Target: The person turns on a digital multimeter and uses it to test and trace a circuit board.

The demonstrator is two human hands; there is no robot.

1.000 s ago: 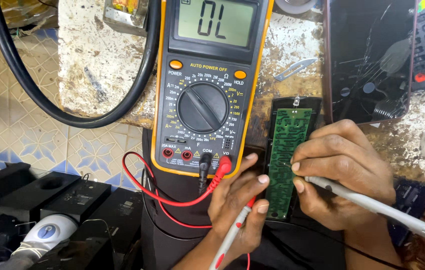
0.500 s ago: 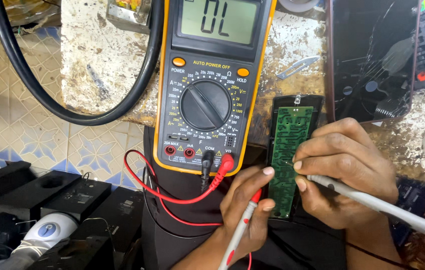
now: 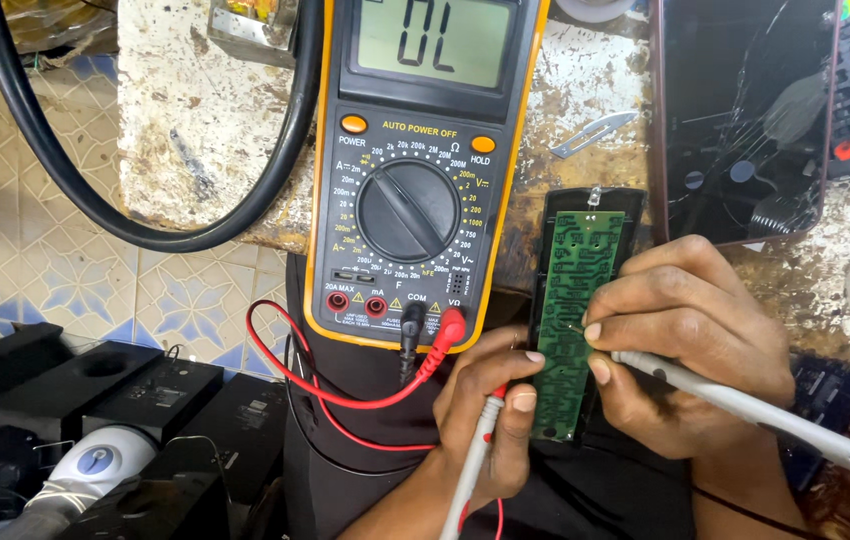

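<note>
Circuit board (image 3: 573, 310) — fingers (image 3: 520, 400) pinch probes against it.

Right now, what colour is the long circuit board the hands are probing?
Green, with lighter green traces: the long circuit board, seen in the head view.

left hand (image 3: 490, 415) fingers curled, right hand (image 3: 690, 345) pinching

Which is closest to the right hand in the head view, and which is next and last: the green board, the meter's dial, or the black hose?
From the right hand:
1. Green board: touching it, under the fingertips, just to their left.
2. Dial: up and to the left, in the middle of the yellow meter.
3. Black hose: farthest, looping at the far left.
</note>
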